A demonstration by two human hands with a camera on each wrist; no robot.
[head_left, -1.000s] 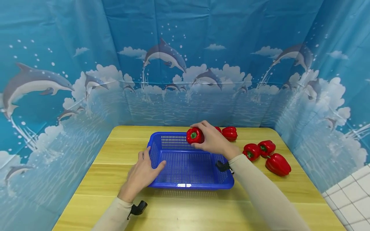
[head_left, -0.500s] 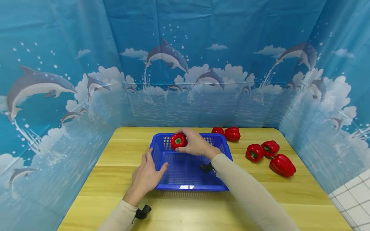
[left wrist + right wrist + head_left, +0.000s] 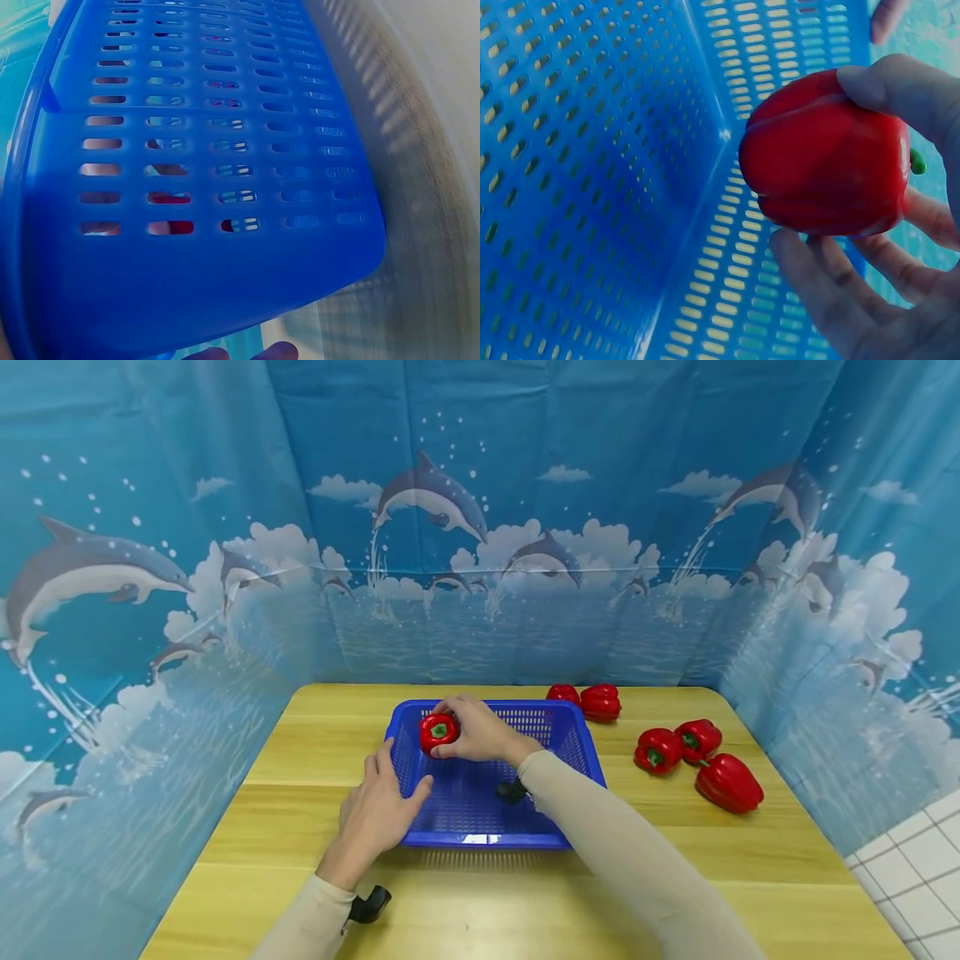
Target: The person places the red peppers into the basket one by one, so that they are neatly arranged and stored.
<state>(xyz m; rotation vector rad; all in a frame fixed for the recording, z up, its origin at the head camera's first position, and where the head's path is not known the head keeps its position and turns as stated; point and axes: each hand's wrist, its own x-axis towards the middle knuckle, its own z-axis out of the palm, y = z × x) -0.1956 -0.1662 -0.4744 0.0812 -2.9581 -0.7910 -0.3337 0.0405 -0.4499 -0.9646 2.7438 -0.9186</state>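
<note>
My right hand (image 3: 477, 729) grips a red bell pepper (image 3: 438, 734) at the far left corner of the blue plastic basket (image 3: 480, 842). In the right wrist view the thumb presses one side of the bell pepper (image 3: 825, 157) and the fingers curl along the other, with its green stem towards the palm. Below it show the slotted walls of the basket (image 3: 652, 225). At the basket's left side, my left hand (image 3: 378, 810) rests with fingers extended along the rim and thumb spread. The left wrist view is mostly filled by the basket's slotted wall (image 3: 202, 277), with fingertips at the bottom edge.
Behind the basket's right corner lie two red bell peppers (image 3: 601, 702). Several more sit on the right, among them a long one (image 3: 730, 783). The wooden table (image 3: 465, 910) is bordered by a dolphin-print curtain (image 3: 465, 627) at the back and sides.
My right hand has carried the red bell pepper leftwards across the basket, from above its back right part to the left corner, and slightly lower. The left hand has stayed at the left rim.
</note>
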